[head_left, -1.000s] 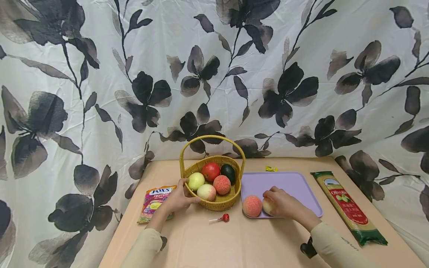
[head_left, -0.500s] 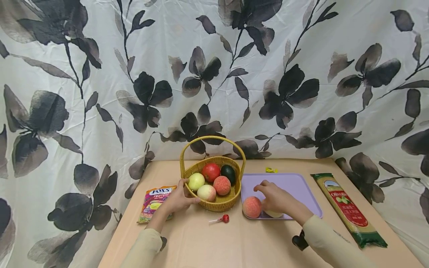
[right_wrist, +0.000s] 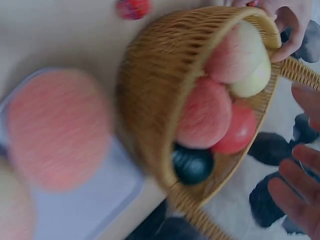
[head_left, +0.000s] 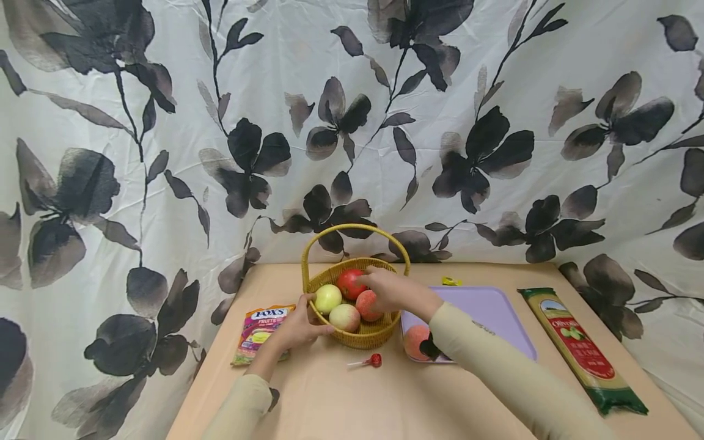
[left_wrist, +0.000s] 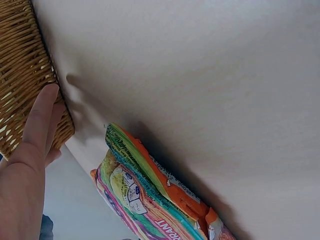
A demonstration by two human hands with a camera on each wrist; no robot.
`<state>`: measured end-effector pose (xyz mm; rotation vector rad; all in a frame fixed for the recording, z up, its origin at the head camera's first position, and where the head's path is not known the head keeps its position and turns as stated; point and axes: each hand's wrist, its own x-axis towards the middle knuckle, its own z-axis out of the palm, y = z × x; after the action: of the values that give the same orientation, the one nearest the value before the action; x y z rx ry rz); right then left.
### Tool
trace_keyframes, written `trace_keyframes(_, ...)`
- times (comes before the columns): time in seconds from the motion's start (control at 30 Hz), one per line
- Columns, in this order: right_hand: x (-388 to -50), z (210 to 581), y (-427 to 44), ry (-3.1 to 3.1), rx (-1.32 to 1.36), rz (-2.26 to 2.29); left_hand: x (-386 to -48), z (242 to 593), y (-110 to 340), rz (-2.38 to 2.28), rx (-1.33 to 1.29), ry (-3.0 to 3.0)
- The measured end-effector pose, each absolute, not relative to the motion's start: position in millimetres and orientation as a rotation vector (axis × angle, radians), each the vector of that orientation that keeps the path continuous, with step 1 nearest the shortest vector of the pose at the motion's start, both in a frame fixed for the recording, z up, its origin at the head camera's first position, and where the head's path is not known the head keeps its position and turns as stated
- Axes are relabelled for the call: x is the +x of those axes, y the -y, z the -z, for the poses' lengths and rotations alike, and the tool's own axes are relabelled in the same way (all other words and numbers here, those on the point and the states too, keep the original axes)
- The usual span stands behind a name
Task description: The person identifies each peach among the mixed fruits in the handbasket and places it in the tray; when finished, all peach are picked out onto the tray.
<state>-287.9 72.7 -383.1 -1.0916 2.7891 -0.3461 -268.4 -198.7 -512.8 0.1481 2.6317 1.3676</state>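
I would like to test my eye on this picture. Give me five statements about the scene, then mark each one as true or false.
1. The left hand touches the wicker basket. True.
2. The lollipop lies inside the wicker basket. False: it lies on the table, in front of the basket.
3. The Fox's Fruits bag lies to the left of the wicker basket. True.
4. The right hand holds a peach. False: the right wrist view shows its fingers spread, with nothing held.
5. The Olivoilà pack lies on the lilac tray. False: it lies on the table, to the right of the tray.
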Motion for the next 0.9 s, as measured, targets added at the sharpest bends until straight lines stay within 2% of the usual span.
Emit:
trace_keyframes(0.47,-315,401,1,-2.558,-1.012,0.176,-268,513,202,-1.386,0.196,-2.606)
trace_keyframes(0.9,-322,421,14,-2.541,-0.968,0.031,-269,512,200,-1.396,0.176,-2.611)
